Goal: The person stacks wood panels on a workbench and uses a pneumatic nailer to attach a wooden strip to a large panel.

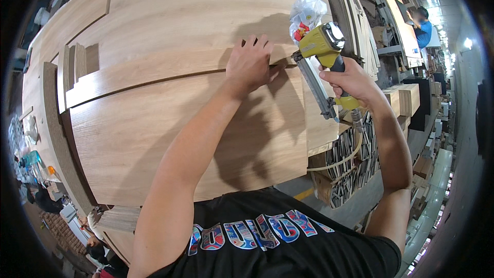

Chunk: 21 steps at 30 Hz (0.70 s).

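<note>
In my right hand (pixel 355 82) is a yellow and grey nail gun (pixel 320 44), with my fingers wrapped round its dark handle. Its long grey magazine slants down toward me, and the nose is over the right end of a narrow wooden board (pixel 170 72). That board runs across a large wood-grain panel (pixel 190 134). My left hand (pixel 250 62) grips the narrow board near its right end, fingers over the far side and thumb along the near side. The fingertips are partly hidden. A pale air hose (pixel 339 165) hangs below the nail gun.
A white plastic bag (pixel 307 13) with red print lies beyond the nail gun. Stacked boards (pixel 352 26) stand at the right, above a pile of thin strips (pixel 352 167). Upright board pieces (pixel 64 72) are at the left. A person in blue (pixel 423 31) is at a far table.
</note>
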Available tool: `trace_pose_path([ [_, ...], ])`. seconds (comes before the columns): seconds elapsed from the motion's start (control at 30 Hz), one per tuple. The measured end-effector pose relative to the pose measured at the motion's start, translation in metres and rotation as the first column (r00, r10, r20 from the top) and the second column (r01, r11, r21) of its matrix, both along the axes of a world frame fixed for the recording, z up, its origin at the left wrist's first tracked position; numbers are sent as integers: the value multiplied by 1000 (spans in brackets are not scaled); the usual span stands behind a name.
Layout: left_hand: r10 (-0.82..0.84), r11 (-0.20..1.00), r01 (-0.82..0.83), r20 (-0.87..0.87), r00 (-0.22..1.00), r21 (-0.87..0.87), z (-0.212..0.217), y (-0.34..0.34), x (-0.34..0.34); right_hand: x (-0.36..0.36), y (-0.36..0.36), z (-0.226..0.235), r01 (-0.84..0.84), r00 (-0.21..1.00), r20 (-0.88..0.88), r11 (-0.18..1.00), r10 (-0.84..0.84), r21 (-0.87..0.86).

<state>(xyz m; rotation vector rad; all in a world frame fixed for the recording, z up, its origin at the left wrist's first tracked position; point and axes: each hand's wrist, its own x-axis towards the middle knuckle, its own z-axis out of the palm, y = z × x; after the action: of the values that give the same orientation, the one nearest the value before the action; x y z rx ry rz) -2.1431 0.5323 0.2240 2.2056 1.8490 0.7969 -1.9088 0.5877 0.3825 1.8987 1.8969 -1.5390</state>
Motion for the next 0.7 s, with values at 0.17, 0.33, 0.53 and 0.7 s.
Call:
trace_pose_path([
  [0.17,-9,1000,9,-10,1000,27,-1,3,1,-16,-7,8,-13,1000,-24,1000,13,-1],
  [0.33,25,999,-23,-46,999,45,-8,6,2,-27,-11,-5,-56,996,-71,998,55,-13],
  [0.53,22,1000,-22,-62,998,2,-7,4,3,-31,-11,-7,-55,995,-82,998,54,-20],
  [0.7,23,998,-28,-84,996,-64,1,4,9,-25,-11,-10,-60,993,-99,998,60,2],
])
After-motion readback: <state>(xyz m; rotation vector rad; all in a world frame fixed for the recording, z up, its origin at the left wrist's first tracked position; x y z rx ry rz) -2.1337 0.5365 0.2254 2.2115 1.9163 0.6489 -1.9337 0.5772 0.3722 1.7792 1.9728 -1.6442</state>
